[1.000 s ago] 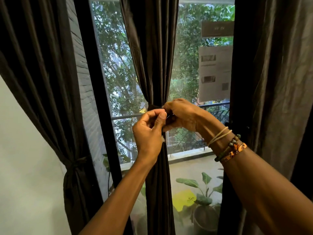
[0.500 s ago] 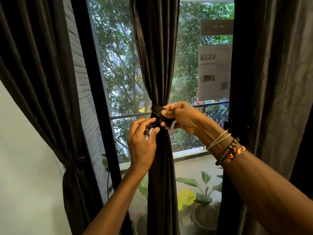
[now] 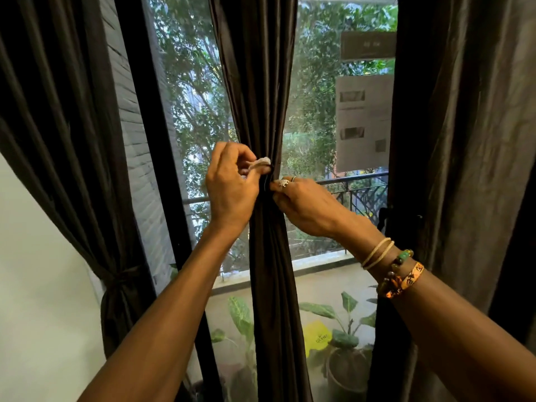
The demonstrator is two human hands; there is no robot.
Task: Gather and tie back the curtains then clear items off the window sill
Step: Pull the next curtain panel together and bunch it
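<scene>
Both hands are up at the middle curtain [image 3: 261, 97], which hangs upright between them, its long axis vertical. The left hand [image 3: 232, 190] pinches a pale scrap of tie [image 3: 259, 164] against the gathered waist; the right hand [image 3: 304, 207] pinches the dark band [image 3: 266, 185] just beside it, equally close. Left of the hands, another curtain [image 3: 72, 140] is already tied. Beyond and below, a pot [image 3: 346, 369] holds a leafy plant [image 3: 342, 311].

Three dark curtains are hanging: left curtain [image 3: 66, 158], middle curtain [image 3: 261, 82], right curtain [image 3: 464, 140]. Two hands are showing at centre, left hand [image 3: 232, 190] and right hand [image 3: 304, 207]. Two potted plants are sitting along the bottom: one [image 3: 240, 317], another [image 3: 345, 323].
</scene>
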